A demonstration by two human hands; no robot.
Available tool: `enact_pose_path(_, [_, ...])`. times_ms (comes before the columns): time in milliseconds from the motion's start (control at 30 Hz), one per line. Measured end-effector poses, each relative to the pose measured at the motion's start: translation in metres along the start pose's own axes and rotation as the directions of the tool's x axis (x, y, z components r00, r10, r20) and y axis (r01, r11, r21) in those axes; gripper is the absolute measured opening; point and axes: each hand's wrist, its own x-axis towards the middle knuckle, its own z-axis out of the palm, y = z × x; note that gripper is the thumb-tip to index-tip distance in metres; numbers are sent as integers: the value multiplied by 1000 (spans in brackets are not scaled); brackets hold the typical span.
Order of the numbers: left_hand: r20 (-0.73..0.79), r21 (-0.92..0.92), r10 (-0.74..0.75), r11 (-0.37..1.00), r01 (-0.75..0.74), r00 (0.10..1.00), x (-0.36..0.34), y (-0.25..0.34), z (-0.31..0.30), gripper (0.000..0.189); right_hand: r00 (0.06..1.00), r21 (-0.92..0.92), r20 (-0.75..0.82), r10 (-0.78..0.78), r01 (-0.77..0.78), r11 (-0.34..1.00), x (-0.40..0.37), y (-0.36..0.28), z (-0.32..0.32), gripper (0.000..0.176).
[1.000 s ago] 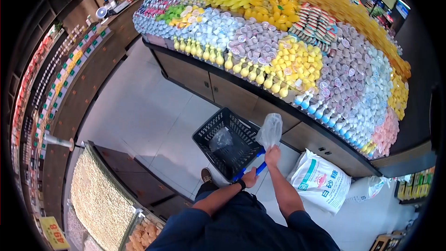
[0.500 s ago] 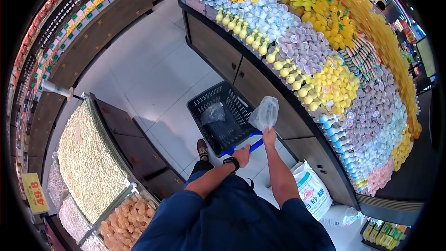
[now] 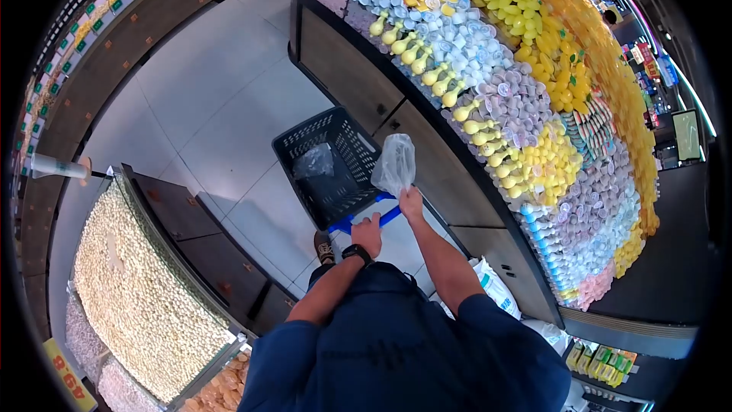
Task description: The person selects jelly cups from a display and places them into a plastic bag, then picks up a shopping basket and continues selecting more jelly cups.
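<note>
My left hand (image 3: pixel 367 236) is closed round the blue handle (image 3: pixel 389 215) of a black shopping basket (image 3: pixel 287 154). In my right hand (image 3: pixel 411 203) I grip a clear plastic bag (image 3: pixel 394 163) by its gathered end, and the bag stands up beside the basket's right rim. Another crumpled clear bag (image 3: pixel 314 161) lies inside the basket toward its far left. The basket is in front of me, over the tiled floor. To the right of the held bag slopes a counter heaped with small jelly cups (image 3: pixel 521 104).
Yellow pear-shaped containers (image 3: pixel 463 111) line the counter's near edge above wooden cabinet doors (image 3: pixel 339 49). A bin of pale kernels (image 3: pixel 141 297) stands at left, with orange-brown lumps (image 3: pixel 221 385) nearer me. White sacks (image 3: pixel 496 290) lean by the counter base. Pale tiles (image 3: pixel 221 76) stretch ahead.
The basket and both hands have shifted left in view, and the candy counter looks slightly turned. The bin at left sits lower. Both hands keep their holds.
</note>
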Motion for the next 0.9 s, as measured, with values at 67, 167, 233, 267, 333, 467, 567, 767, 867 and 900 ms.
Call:
enact_pose_path(67, [-44, 54, 1, 999, 1, 999, 13, -16, -23, 38, 999, -8, 23, -43, 43, 999, 17, -26, 13, 29])
enact_pose_path(167, [-76, 164, 32, 986, -19, 997, 32, -38, -58, 28, 992, -27, 35, -119, 120, 992, 44, -60, 35, 27])
enact_pose_path(233, [-106, 177, 36, 984, -16, 994, 49, -56, -70, 26, 990, -74, 16, -140, 141, 987, 60, -82, 53, 23])
enact_pose_path(267, [-133, 193, 40, 981, -14, 990, 58, -65, -76, 24, 990, -72, 22, -140, 141, 987, 69, -93, 61, 23])
enact_pose_path(333, [-155, 173, 56, 985, -28, 986, 73, -78, -93, 22, 986, -113, -69, -154, 146, 983, 84, -116, 75, 20])
enact_pose_path(467, [-143, 174, 60, 984, -35, 988, 112, -96, -137, 26, 994, -83, -62, -93, 87, 993, 126, -159, 98, 15])
enact_pose_path(567, [-159, 136, 21, 991, 1, 987, 142, -106, -176, 24, 996, -99, -40, -80, 76, 992, 155, -193, 113, 15])
enact_pose_path(767, [-194, 170, -114, 974, 148, 974, 205, -138, -234, 24, 984, -97, 26, -178, 179, 979, 234, -253, 153, 21])
enact_pose_path(867, [-194, 165, -174, 964, 207, 965, 234, -157, -262, 25, 984, -85, 116, -136, 146, 986, 261, -292, 155, 20])
enact_pose_path(900, [-177, 179, -182, 960, 213, 967, 242, -164, -270, 25, 978, -95, 151, -147, 162, 982, 270, -299, 163, 20])
